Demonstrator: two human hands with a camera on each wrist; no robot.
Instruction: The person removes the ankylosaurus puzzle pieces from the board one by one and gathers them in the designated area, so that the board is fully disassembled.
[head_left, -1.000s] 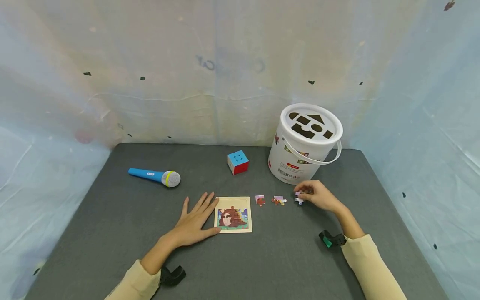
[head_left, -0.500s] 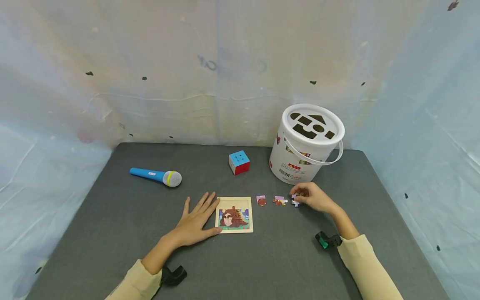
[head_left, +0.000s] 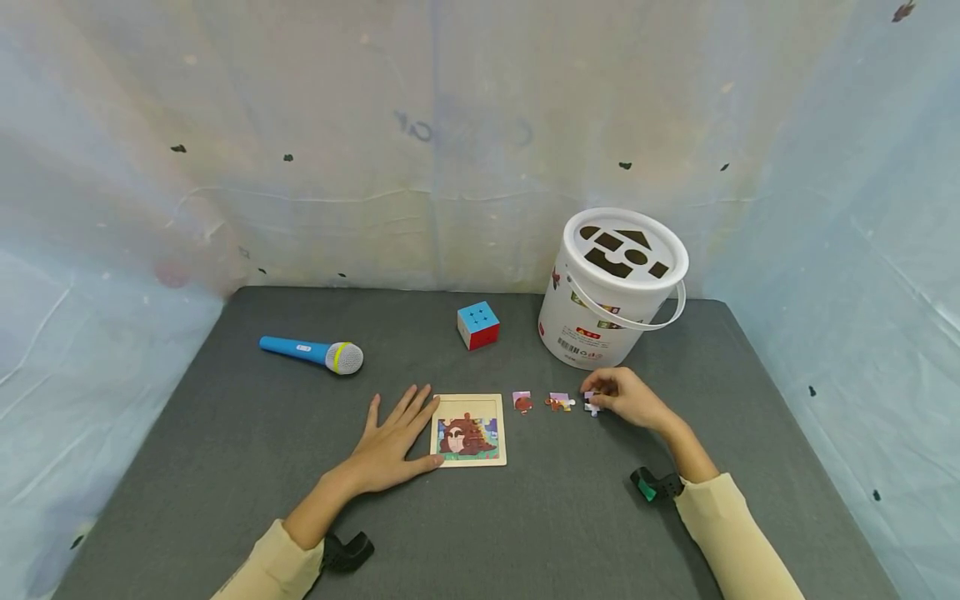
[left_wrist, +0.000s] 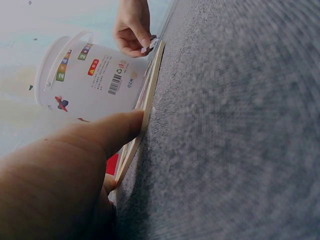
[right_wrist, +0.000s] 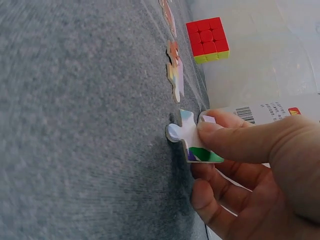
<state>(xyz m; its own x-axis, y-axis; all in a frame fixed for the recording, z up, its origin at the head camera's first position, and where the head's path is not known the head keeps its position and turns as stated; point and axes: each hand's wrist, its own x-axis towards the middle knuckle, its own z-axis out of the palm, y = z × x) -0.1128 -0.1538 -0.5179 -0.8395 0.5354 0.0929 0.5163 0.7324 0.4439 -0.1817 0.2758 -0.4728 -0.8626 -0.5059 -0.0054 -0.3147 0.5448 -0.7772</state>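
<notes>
In the head view, my left hand [head_left: 386, 454] lies with fingers spread, touching the left edge of a square wooden puzzle tray [head_left: 468, 405]. The tray's lower part shows a brown animal picture; its upper part is bare wood. My right hand [head_left: 630, 400] pinches a puzzle piece [right_wrist: 189, 135] between thumb and index finger, at table level right of the tray. White, with green and purple at one edge, that piece looks slightly tilted in the right wrist view. Two other puzzle pieces, one brown and purple [head_left: 522, 402], one with a yellow part [head_left: 559, 402], lie between tray and right hand.
Behind my right hand stands a white bucket [head_left: 600, 337] with a shape-cutout lid and a handle. A blue and red puzzle cube [head_left: 477, 326] sits at the back middle. The blue toy microphone [head_left: 309, 351] lies back left on the grey table [head_left: 525, 533].
My right hand has shifted a little left and toward me with the puzzle piece, closer to the other pieces. My left hand has stayed at the tray.
</notes>
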